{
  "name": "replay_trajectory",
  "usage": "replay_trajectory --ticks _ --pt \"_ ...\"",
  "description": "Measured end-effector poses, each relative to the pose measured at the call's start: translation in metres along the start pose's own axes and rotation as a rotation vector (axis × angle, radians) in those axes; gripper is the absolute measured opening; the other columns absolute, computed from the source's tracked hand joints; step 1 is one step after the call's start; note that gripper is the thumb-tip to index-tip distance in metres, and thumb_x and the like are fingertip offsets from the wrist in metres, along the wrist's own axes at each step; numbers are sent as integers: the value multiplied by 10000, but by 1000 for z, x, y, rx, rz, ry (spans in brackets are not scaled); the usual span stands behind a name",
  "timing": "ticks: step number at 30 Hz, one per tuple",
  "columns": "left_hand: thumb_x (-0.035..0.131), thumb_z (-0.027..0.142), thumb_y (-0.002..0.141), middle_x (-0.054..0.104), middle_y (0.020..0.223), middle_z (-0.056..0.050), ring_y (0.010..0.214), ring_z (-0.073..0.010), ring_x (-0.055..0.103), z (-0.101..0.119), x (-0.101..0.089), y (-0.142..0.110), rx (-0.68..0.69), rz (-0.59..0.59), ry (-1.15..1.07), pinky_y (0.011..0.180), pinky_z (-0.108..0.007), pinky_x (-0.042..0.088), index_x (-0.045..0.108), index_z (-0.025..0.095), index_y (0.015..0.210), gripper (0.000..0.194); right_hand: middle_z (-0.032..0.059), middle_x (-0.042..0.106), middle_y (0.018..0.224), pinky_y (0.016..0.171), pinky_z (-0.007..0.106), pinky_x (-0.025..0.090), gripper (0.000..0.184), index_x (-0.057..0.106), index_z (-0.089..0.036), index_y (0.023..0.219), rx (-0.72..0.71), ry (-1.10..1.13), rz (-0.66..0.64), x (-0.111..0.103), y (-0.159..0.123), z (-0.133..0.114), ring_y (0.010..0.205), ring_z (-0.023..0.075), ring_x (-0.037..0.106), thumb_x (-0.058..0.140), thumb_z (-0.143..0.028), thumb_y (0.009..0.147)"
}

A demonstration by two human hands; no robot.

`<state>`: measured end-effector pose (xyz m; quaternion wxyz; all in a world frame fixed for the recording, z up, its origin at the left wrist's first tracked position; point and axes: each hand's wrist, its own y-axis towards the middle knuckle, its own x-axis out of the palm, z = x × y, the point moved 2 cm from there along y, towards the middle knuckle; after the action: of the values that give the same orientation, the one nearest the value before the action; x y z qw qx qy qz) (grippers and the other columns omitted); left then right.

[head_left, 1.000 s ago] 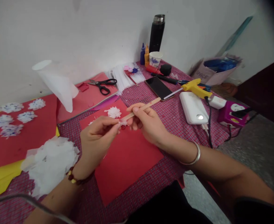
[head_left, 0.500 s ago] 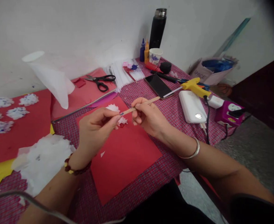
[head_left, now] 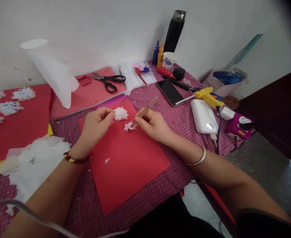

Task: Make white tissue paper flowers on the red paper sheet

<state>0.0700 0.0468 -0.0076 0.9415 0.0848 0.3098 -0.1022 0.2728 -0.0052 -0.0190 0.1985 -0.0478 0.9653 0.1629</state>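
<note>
In my right hand (head_left: 153, 124) is a flat wooden craft stick (head_left: 150, 105), tilted, with its lower end down at a small white paper flower (head_left: 129, 126). A bit of red shows under that flower's front edge. My left hand (head_left: 98, 125) is closed in a pinch at the left edge of a fuller white paper flower (head_left: 121, 113); what its fingertips hold, if anything, is hidden. Both flowers rest on a red paper sheet (head_left: 130, 172), and a small white scrap (head_left: 107, 160) lies nearer me on it.
Blue-dotted white flowers (head_left: 9, 107) sit on red paper at left, with crumpled white paper (head_left: 36, 165) in front. Black-handled scissors (head_left: 109, 82), a rolled white cone (head_left: 50, 72), a phone (head_left: 170, 91), a yellow glue gun (head_left: 207, 96) and a power bank (head_left: 203, 116) stand around.
My hands have moved apart. The left has let go of the craft stick and gone to the fuller flower; the right has tipped the stick down to the smaller flower.
</note>
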Motion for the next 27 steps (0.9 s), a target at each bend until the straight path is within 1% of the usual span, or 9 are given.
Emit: replay_trajectory --ticks 3,8,10,14,18,20,21,25,27 --pt "534 328 841 649 673 -11 637 -170 580 -3 1 0 28 -50 144 579 -269 417 647 207 771 180 52 664 826 687 292 433 178 592 -168 856 -23 -141 -50 3 1 -3 723 152 601 497 -296 936" --pt "477 270 833 639 663 -5 617 -167 545 6 8 -4 146 -204 255 583 -276 359 642 204 747 197 49 659 823 675 282 410 157 597 -175 846 -11 -217 -84 6 3 -5 714 152 589 500 -267 929" --pt "463 255 833 674 715 -25 644 -180 566 6 9 -3 159 -245 297 609 -288 367 663 204 769 216 39 656 804 671 277 400 134 602 -184 852 -6 -227 -89 8 4 -3 709 151 577 512 -253 923" --pt "458 253 822 725 821 -58 738 -221 617 5 8 0 176 -277 328 684 -316 403 709 217 810 254 29 648 777 667 275 389 128 599 -189 855 -19 -250 -120 13 7 -1 708 153 567 511 -251 925" --pt "453 270 826 715 789 -67 715 -228 614 7 7 1 194 -308 376 673 -321 399 715 216 794 269 35 633 772 655 282 379 148 579 -176 849 -45 -280 -151 16 9 -3 699 154 570 487 -256 932" --pt "448 266 828 712 780 -69 716 -230 618 9 7 0 196 -315 379 671 -322 400 708 216 776 269 30 626 760 651 283 378 143 572 -179 830 -44 -268 -124 12 9 -6 690 151 566 500 -261 923" --pt "444 263 829 712 776 -70 716 -231 621 10 7 0 194 -313 381 670 -323 401 705 214 771 271 27 626 757 652 283 383 142 569 -181 825 -45 -239 -86 9 9 -9 687 148 566 505 -264 920" --pt "443 261 831 725 783 -72 729 -236 637 8 7 1 184 -294 382 682 -330 416 706 207 790 271 5 617 735 618 270 413 152 539 -193 853 -11 40 115 -4 6 -13 622 123 551 487 -309 938" --pt "453 246 817 741 826 -69 772 -235 656 5 7 2 174 -296 355 713 -326 437 712 209 810 261 -11 605 703 589 259 420 156 524 -198 856 32 153 125 -5 4 -10 582 111 538 489 -326 939"
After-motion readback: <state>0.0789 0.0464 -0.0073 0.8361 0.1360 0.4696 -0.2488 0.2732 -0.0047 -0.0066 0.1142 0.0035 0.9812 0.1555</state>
